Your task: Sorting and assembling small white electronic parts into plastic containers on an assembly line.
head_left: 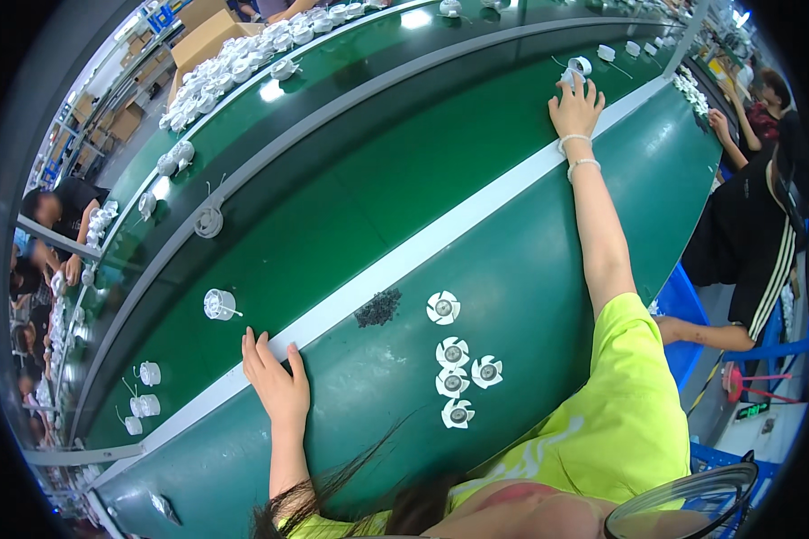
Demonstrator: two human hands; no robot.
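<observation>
Far to the right, my right hand [576, 114] stretches over the green conveyor belt with fingers spread. Its fingertips are at a white round plastic housing [580, 66], partly covering it; a firm grip does not show. My left hand [279, 382] lies open and holds nothing, fingertips by the pale metal rail [386, 267] between belt and worktable. Beyond those fingers, a white cylindrical housing with a wire [219, 304] sits on the belt. Several small white fan wheels with grey centres [452, 351] lie on the table, near a pile of tiny dark pieces [377, 308].
More white housings [144, 405] stand at the belt's left end, others [607, 53] at its far right. Across a curved grey rail [333, 88], a second line carries heaped white parts [234, 67]. A co-worker [737, 225] sits at right beside a blue bin [686, 337].
</observation>
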